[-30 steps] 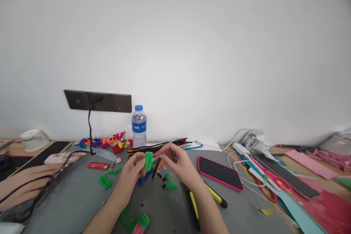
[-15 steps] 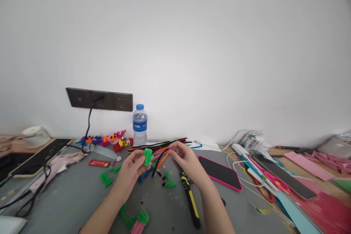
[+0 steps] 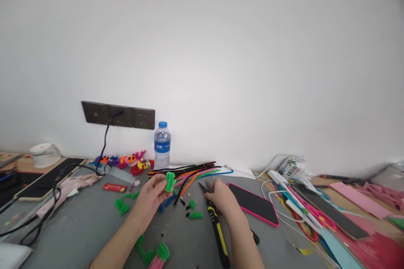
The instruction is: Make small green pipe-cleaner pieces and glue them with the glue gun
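Note:
Raised over the grey mat, my left hand pinches a folded green pipe-cleaner piece between thumb and fingers. My right hand is closed around the pivot of long-nose pliers with black and yellow handles; their jaws point away from me and look slightly parted. Between my hands lie a green pipe-cleaner bit and small black bits. Behind them is a pile of long pipe cleaners in black, orange, pink and green. A pink and green fuzzy piece rests near the bottom edge.
A water bottle stands against the wall beside colourful fuzzy figures. Right of the pliers lies a pink-edged phone, with cables and pink scissors farther right. A red packet and black cord are on the left.
My right hand has moved from the pipe-cleaner pile to the right and down onto the pliers, taking hold near their pivot. My left hand still holds the green piece in about the same place.

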`<act>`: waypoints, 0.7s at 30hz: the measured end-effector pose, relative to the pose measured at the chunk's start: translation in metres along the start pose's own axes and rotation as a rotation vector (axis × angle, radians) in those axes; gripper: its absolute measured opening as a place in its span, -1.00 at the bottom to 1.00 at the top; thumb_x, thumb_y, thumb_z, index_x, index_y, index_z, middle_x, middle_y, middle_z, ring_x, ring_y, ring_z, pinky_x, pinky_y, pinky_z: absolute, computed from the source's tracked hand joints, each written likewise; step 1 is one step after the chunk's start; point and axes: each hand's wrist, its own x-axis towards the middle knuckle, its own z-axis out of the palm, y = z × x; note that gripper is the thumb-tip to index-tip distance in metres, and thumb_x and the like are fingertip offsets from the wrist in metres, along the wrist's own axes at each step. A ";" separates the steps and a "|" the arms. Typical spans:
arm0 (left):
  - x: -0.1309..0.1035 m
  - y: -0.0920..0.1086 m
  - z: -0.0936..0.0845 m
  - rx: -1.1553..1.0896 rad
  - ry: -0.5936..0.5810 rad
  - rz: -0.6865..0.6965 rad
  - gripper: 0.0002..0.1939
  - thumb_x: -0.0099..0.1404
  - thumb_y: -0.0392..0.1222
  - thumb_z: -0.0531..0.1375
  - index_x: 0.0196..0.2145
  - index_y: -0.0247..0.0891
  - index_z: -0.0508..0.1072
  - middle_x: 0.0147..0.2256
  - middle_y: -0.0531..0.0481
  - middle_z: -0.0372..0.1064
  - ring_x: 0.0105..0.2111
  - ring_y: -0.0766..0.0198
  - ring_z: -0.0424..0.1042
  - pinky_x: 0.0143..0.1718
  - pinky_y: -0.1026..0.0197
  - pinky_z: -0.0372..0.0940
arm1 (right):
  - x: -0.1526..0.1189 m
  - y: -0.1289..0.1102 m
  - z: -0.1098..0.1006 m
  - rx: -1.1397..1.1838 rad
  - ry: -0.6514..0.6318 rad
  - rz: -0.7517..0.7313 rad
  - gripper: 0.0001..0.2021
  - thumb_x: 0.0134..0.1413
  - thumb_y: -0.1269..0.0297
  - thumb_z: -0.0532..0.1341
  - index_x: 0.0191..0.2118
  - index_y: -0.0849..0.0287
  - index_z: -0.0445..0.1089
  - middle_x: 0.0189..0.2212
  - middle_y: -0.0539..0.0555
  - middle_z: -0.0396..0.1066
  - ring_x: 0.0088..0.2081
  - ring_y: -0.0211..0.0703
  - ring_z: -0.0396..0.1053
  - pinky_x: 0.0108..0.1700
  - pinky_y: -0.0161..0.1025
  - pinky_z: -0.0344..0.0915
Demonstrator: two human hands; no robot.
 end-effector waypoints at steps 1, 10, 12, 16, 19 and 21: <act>0.000 0.000 0.000 -0.014 0.005 -0.021 -0.74 0.01 -0.11 0.42 -0.39 -0.24 0.47 -0.46 0.06 0.44 -0.41 0.25 0.44 -0.30 0.18 0.38 | 0.000 -0.001 0.001 -0.013 0.002 0.014 -0.79 -0.26 0.40 0.31 -0.42 0.13 0.27 -0.47 0.13 0.43 -0.35 0.04 0.42 -0.42 -0.23 0.12; 0.003 -0.002 -0.005 -0.079 0.040 -0.093 -0.82 0.09 -0.16 0.38 -0.36 -0.25 0.51 -0.45 0.03 0.46 -0.41 0.26 0.47 -0.30 0.20 0.42 | -0.005 0.005 -0.015 0.040 0.044 -0.039 -0.84 -0.17 0.36 0.22 -0.45 0.09 0.18 -0.47 0.07 0.38 -0.38 -0.04 0.36 -0.40 -0.24 0.12; 0.003 -0.002 -0.005 -0.074 0.050 -0.102 -0.85 0.10 -0.18 0.37 -0.36 -0.24 0.51 -0.44 0.03 0.46 -0.40 0.26 0.48 -0.30 0.21 0.42 | -0.008 0.004 -0.021 0.098 0.027 -0.112 -0.84 -0.16 0.37 0.20 -0.43 0.09 0.15 -0.55 -0.04 0.26 -0.46 -0.13 0.26 -0.42 -0.26 0.08; 0.002 -0.002 -0.003 -0.066 0.071 -0.133 -0.90 0.14 -0.23 0.35 -0.36 -0.24 0.51 -0.43 0.00 0.48 -0.39 0.25 0.49 -0.30 0.22 0.43 | -0.020 -0.007 -0.028 0.309 -0.098 -0.370 -0.82 -0.14 0.40 0.16 -0.38 0.08 0.13 -0.56 -0.15 0.03 -0.50 -0.25 0.06 -0.44 -0.32 0.03; 0.001 -0.002 -0.002 -0.057 0.061 -0.155 -0.90 0.15 -0.24 0.34 -0.34 -0.23 0.52 -0.43 0.01 0.48 -0.40 0.25 0.50 -0.29 0.22 0.44 | -0.030 -0.020 -0.027 0.420 -0.211 -0.465 -0.80 -0.13 0.45 0.17 -0.33 0.10 0.16 -0.50 -0.14 0.06 -0.46 -0.27 0.06 -0.41 -0.34 0.05; 0.000 -0.003 -0.001 -0.049 0.046 -0.163 -0.88 0.14 -0.23 0.35 -0.32 -0.22 0.52 -0.43 0.02 0.49 -0.40 0.25 0.50 -0.30 0.21 0.45 | -0.034 -0.029 -0.025 0.464 -0.269 -0.509 -0.79 -0.11 0.46 0.18 -0.31 0.11 0.19 -0.48 -0.12 0.09 -0.44 -0.27 0.07 -0.40 -0.35 0.06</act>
